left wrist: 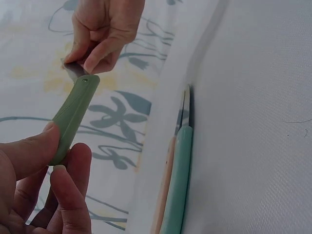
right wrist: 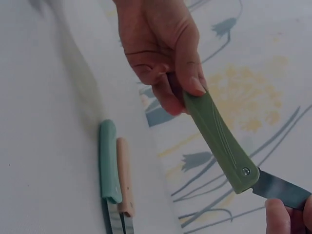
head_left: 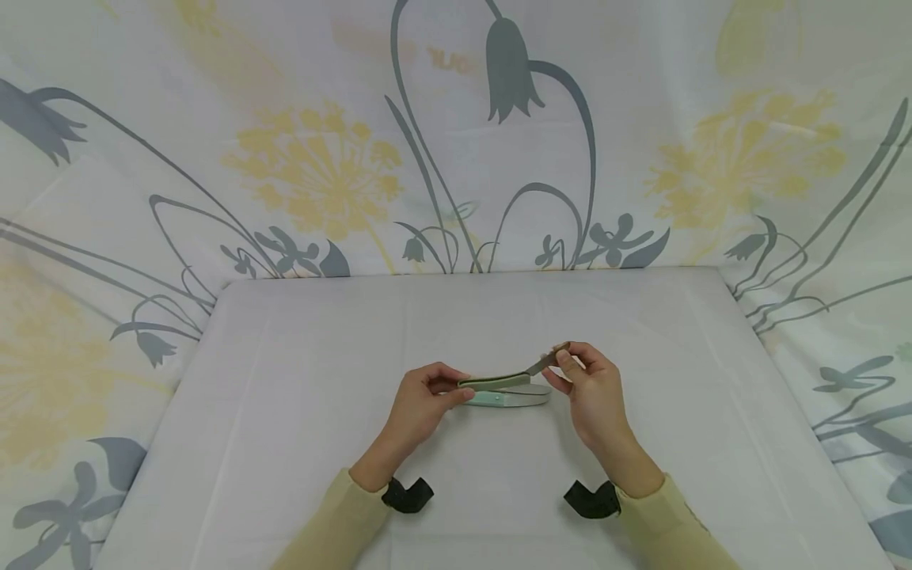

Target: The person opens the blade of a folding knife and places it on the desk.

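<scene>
A green-handled folding knife is held above the table, its blade partly swung out at an angle to the handle. My left hand pinches the rear end of the handle between thumb and fingers. At the other end, my right hand pinches the metal blade, covering its tip. Below the green one, a teal-handled knife lies on the table with its blade out. Close alongside it lies a peach-handled knife, blade also out and pointing the same way.
A white cloth covers the table. Behind it and at both sides hangs a pale curtain printed with grey and yellow flowers. Black straps sit at both wrists, by the yellow sleeves.
</scene>
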A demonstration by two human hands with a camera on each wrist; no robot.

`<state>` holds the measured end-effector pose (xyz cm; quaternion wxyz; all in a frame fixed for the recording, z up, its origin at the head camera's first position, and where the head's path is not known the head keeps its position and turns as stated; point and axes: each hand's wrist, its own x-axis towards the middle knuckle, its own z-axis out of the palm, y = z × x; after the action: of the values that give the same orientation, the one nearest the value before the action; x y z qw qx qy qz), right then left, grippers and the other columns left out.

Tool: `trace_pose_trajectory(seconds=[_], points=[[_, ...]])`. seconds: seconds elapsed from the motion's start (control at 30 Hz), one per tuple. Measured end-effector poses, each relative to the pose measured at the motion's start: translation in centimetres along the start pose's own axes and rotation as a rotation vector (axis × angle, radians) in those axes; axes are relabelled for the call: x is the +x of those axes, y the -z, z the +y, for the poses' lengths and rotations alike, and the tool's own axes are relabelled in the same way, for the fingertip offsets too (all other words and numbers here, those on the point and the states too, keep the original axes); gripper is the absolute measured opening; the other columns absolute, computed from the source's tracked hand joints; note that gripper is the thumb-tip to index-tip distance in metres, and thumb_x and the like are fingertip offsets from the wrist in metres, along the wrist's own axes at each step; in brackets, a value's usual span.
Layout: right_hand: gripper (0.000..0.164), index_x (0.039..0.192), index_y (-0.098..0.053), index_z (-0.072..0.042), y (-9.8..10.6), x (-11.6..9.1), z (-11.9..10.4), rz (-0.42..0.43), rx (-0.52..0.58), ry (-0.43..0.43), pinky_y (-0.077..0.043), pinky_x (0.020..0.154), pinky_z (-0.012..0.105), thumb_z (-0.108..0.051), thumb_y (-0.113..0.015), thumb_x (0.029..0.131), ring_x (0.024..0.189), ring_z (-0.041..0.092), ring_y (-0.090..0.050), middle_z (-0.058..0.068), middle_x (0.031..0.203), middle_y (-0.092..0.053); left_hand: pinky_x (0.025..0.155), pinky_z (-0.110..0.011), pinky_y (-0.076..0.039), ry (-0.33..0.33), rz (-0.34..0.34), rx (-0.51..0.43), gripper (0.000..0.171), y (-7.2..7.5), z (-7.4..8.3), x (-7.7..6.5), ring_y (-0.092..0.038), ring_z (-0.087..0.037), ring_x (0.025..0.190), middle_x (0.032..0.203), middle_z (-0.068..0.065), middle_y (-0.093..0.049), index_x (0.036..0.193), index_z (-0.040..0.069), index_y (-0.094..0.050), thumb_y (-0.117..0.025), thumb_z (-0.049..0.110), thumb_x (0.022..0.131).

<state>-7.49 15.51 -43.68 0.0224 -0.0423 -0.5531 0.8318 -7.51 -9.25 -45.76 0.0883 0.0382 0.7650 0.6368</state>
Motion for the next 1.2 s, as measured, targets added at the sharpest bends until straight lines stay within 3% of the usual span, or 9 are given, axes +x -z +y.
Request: trace_pose_trajectory(seconds=[0.53,0.7,0.97,1.2], points=[[0.012,0.093,-0.062,-0.011,0.28,-0.05,0.15,-0.007,0.251,-0.063,-0.055,0.083,0.028,-0.008,-0.055,0.102,0.091,0.012,-0.065,0.003,0.099,-0.061,0.068,-0.026,-0.049,-0.058,-0.058,0.057,0.016,-0.38,-0.54,0.14,-0.068,-0.016,0.084,0.102,-0.004,-0.071,0.094,0.006,-0.068,-0.08,0.006,0.084],[0.01,0.093,-0.06,-0.011,0.23,-0.14,0.15,-0.008,0.318,-0.073,-0.055,0.083,0.026,-0.008,-0.055,0.102,0.091,0.013,-0.065,0.002,0.099,-0.06,0.07,-0.028,-0.05,-0.039,-0.065,0.067,0.016,-0.64,-0.48,0.09,-0.067,-0.016,0.085,0.098,-0.002,-0.069,0.093,0.006,-0.067,-0.079,0.005,0.084],[0.01,0.094,-0.062,-0.01,0.15,0.08,0.26,0.02,0.345,-0.06,-0.055,0.083,0.029,-0.007,-0.057,0.101,0.091,0.013,-0.066,0.002,0.099,-0.061,0.068,-0.029,-0.048,-0.034,-0.049,0.063,0.017,-0.44,-0.36,0.31,-0.067,-0.016,0.084,0.094,-0.002,-0.069,0.095,0.007,-0.069,-0.081,0.009,0.083],[0.012,0.092,-0.065,-0.008,0.34,0.44,0.49,0.006,0.297,-0.015,-0.057,0.08,0.033,-0.001,-0.059,0.099,0.089,0.015,-0.068,0.003,0.098,-0.064,0.058,-0.026,-0.041,-0.025,-0.005,0.041,0.02,0.26,-0.17,0.67,-0.065,-0.017,0.08,0.09,-0.003,-0.071,0.102,0.008,-0.073,-0.081,0.011,0.084]])
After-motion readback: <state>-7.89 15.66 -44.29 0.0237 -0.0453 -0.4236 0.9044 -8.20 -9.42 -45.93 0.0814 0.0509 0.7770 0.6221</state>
